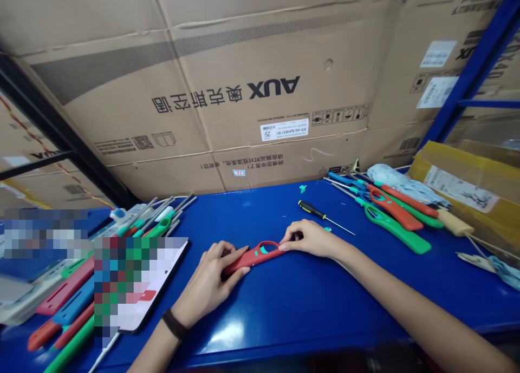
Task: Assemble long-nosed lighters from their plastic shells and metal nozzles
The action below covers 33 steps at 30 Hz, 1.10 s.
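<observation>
A red lighter body [257, 255] with a looped trigger opening lies low over the blue table, its long handle toward the left. My left hand [215, 275], with a dark band on the wrist, is closed around the handle end. My right hand [304, 237] pinches the front end beside the loop; my fingertips hide that tip. A green trigger piece shows inside the loop. Behind my right hand lies a screwdriver [312, 208] with a black and yellow handle, its shaft pointing right.
Long-nosed lighters in green [400, 229] and orange [396, 206] lie at the right, near a yellow-taped box [459, 186]. A phone or tablet [150, 292], partly blurred out, and more lighters [71, 286] occupy the left. A large cardboard carton [227, 53] stands behind the table.
</observation>
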Tool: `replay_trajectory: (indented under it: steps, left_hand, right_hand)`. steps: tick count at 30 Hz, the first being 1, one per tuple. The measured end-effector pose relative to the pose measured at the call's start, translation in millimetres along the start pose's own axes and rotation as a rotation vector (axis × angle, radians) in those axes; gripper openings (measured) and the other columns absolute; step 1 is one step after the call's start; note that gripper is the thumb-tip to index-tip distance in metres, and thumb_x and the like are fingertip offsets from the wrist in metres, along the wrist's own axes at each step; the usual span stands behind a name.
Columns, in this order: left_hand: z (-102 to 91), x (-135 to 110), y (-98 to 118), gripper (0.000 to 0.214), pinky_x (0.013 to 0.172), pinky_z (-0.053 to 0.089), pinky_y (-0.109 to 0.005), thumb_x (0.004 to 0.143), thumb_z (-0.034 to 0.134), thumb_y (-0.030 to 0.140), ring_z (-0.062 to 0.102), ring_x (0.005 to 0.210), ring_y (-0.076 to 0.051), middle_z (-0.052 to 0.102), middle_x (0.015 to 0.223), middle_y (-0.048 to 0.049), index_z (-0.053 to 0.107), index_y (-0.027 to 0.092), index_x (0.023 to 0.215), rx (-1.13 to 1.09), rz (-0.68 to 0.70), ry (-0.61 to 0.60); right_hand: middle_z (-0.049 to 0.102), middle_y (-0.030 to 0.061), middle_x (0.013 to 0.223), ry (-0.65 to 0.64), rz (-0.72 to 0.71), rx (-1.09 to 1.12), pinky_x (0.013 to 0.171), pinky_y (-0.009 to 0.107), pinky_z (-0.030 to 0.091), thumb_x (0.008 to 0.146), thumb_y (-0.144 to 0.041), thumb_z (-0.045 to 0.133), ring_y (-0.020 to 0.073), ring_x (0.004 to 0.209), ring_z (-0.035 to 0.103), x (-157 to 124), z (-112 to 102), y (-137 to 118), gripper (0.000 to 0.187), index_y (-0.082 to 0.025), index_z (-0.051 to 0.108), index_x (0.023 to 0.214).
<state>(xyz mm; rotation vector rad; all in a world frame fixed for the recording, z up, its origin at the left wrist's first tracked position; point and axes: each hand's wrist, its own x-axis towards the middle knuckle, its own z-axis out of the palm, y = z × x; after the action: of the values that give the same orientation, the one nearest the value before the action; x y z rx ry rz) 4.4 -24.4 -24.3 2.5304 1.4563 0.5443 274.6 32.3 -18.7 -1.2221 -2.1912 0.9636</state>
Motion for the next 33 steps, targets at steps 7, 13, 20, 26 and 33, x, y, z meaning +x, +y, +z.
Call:
replay_trajectory:
  steps: [7, 13, 20, 26, 33]
  left_hand:
    - [-0.4, 1.2, 3.4, 0.039, 0.081, 0.047, -0.040, 0.091, 0.050, 0.041, 0.053, 0.088, -0.022, 0.056, 0.101, -0.0071, 0.055, 0.028, 0.128, 0.092, 0.062, 0.028]
    - [2.5, 1.2, 3.4, 0.044, 0.076, 0.052, -0.036, 0.096, 0.039, 0.043, 0.057, 0.089, -0.023, 0.058, 0.102, -0.0101, 0.051, 0.020, 0.131, 0.259, 0.190, 0.059]
    - [9.7, 1.2, 3.8, 0.040, 0.075, 0.052, -0.036, 0.099, 0.032, 0.039, 0.061, 0.085, -0.023, 0.063, 0.095, -0.0099, 0.056, 0.016, 0.121, 0.444, 0.236, 0.158]
    - [9.2, 0.3, 8.5, 0.032, 0.066, 0.051, -0.031, 0.099, 0.036, 0.035, 0.061, 0.076, -0.020, 0.062, 0.085, -0.0072, 0.059, 0.014, 0.107, 0.464, 0.286, 0.188]
    - [5.3, -3.9, 8.9, 0.026, 0.063, 0.050, -0.026, 0.098, 0.038, 0.033, 0.060, 0.070, -0.016, 0.062, 0.082, -0.0040, 0.058, 0.016, 0.102, 0.322, 0.283, 0.211]
  right_hand:
    - [0.071, 0.0025, 0.077, -0.102, 0.101, 0.015, 0.060, 0.025, 0.042, 0.071, -0.034, 0.073, 0.0188, 0.075, 0.063, 7.7, -4.0, -4.4, 0.014, -0.020, 0.072, 0.073]
    - [0.066, 0.0033, 0.086, 0.027, -0.166, -0.150, 0.070, 0.027, 0.044, 0.082, -0.037, 0.065, 0.0175, 0.079, 0.060, -2.4, -2.3, -4.3, 0.018, -0.022, 0.071, 0.090]
    - [0.064, 0.0046, 0.100, 0.063, -0.356, -0.210, 0.082, 0.027, 0.045, 0.088, -0.036, 0.059, 0.0174, 0.092, 0.060, -6.0, -2.1, -4.1, 0.024, -0.022, 0.066, 0.106]
    - [0.065, 0.0069, 0.103, 0.055, -0.433, -0.338, 0.088, 0.031, 0.045, 0.091, -0.027, 0.053, 0.0191, 0.097, 0.059, -7.2, 3.3, -10.5, 0.020, -0.019, 0.063, 0.107]
    - [0.066, 0.0069, 0.096, 0.057, -0.515, -0.372, 0.084, 0.032, 0.046, 0.092, -0.025, 0.051, 0.0187, 0.090, 0.059, -8.3, 6.7, -13.7, 0.019, -0.017, 0.062, 0.106]
